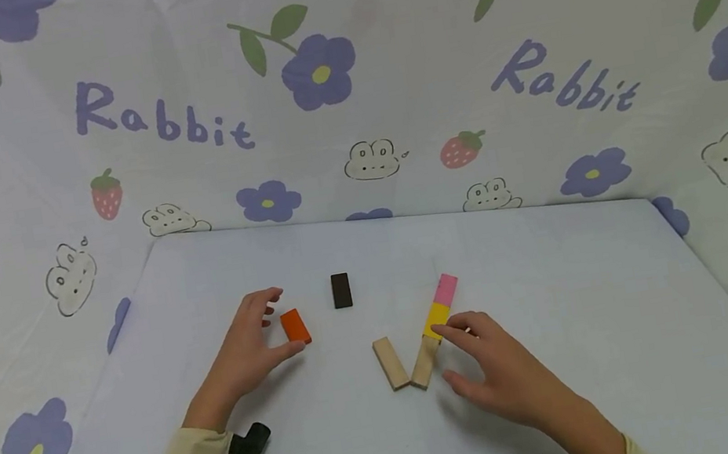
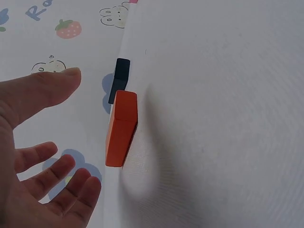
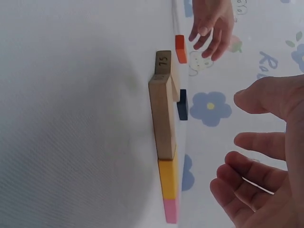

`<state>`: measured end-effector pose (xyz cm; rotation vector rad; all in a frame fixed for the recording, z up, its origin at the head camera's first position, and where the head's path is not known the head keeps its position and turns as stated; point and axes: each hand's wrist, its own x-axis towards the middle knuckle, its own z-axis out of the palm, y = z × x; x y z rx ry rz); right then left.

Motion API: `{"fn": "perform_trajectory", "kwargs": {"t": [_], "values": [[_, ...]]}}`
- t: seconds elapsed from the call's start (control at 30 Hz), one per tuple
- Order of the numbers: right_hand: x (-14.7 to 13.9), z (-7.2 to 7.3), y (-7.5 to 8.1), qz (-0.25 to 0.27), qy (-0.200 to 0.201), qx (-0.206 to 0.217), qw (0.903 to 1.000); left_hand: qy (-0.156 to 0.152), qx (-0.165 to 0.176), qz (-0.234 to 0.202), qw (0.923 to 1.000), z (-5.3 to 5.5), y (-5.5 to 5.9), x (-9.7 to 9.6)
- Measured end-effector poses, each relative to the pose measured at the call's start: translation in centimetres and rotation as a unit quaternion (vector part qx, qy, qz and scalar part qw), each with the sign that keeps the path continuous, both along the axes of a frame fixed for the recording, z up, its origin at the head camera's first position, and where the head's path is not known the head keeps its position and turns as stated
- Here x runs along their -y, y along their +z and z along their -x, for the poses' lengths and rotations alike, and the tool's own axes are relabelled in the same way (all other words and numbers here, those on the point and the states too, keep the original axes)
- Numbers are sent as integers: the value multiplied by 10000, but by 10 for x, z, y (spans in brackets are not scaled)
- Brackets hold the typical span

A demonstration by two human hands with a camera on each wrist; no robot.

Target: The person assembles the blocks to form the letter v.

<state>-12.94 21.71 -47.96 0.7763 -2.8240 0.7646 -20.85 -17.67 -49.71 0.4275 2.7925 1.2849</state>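
My left hand [image 1: 246,354] hovers around an orange block [image 1: 296,327], thumb and fingers spread on either side. The left wrist view shows a gap between the hand and this orange block [image 2: 122,128]. Over on the right, my right hand [image 1: 501,368] hangs beside a slanted row with its fingers loosely bent and holding nothing. That row runs from a plain wooden block [image 1: 425,362] through a yellow block [image 1: 437,317] to a pink block [image 1: 445,289]. A second wooden block [image 1: 390,363] leans the other way, so the two wooden ones form a V.
A black block [image 1: 342,291] lies farther back, between the orange block and the row. All blocks lie on a white tabletop [image 1: 556,268]. Behind it hangs a patterned cloth [image 1: 400,94] with flowers and rabbits. Numbers mark the wooden ends [image 3: 163,61] in the right wrist view.
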Motion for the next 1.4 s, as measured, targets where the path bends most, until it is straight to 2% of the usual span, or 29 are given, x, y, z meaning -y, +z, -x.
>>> {"fn": "perform_trajectory", "kwargs": {"t": [0.27, 0.73, 0.93, 1.4], "values": [[10, -7, -1, 116, 229, 136, 9996, -19, 185, 78, 9998, 3, -4, 1], [22, -14, -11, -139, 704, 229, 9972, -259, 227, 258, 9991, 8, -12, 1], [26, -15, -12, -174, 815, 380, 9958, -286, 148, 440, 9985, 8, -13, -1], [27, -15, -18, -255, 907, 291, 9951, -273, 28, 896, 9956, 9, -21, 0]]}}
